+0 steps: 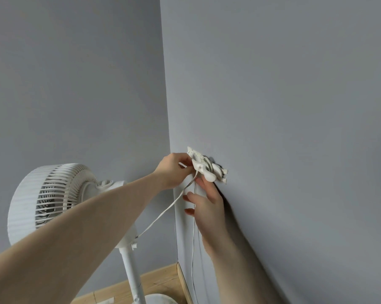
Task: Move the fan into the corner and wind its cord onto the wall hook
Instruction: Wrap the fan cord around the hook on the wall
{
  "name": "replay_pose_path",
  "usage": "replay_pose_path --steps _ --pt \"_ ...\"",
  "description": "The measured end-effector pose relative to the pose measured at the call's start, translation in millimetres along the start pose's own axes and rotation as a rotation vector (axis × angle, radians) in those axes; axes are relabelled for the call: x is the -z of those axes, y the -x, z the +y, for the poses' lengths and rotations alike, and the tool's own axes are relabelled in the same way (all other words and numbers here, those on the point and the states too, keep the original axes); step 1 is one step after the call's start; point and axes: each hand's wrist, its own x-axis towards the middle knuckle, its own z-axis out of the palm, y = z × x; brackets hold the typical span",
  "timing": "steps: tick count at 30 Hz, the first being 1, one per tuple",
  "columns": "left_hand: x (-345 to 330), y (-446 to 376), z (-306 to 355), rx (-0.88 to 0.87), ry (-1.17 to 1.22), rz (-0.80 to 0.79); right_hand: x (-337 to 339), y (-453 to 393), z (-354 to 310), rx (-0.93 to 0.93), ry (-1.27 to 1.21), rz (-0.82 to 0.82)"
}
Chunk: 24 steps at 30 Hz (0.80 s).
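Cord [163, 216] pinched by left hand [174, 170] at hook [207, 167]; right hand [209, 207] relaxed (fan [51, 200] beside).

White pedestal fan [53, 200] standing in a grey-walled corner, pole [131, 277] rising from a round base [161, 299] on wood floor [154, 279]. Wall hook [207, 166] on the right wall, cord [163, 212] looped round it, slack running to the fan. Left hand [174, 170] apparently pinches the cord at the hook; right hand [207, 207] below, fingers loosely extended.
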Motion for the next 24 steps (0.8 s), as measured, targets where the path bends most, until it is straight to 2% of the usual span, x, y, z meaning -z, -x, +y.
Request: replay_pose_path --steps 4,9,15,20,24 --pt "21 -15 21 -0.01 -0.115 0.074 0 9 4 -0.039 -0.098 0.078" --pt "47 -23 51 -0.083 -0.137 0.123 2 20 -2 -0.054 -0.099 0.113" --pt "81 -18 72 -0.071 -0.211 0.265 2 34 -9 -0.034 -0.11 0.171" --pt "114 -7 101 -0.054 -0.207 0.461 1 50 -15 -0.023 -0.155 0.213" --pt "137 4 135 -0.055 -0.114 0.61 3 64 -21 -0.016 -0.185 0.256"
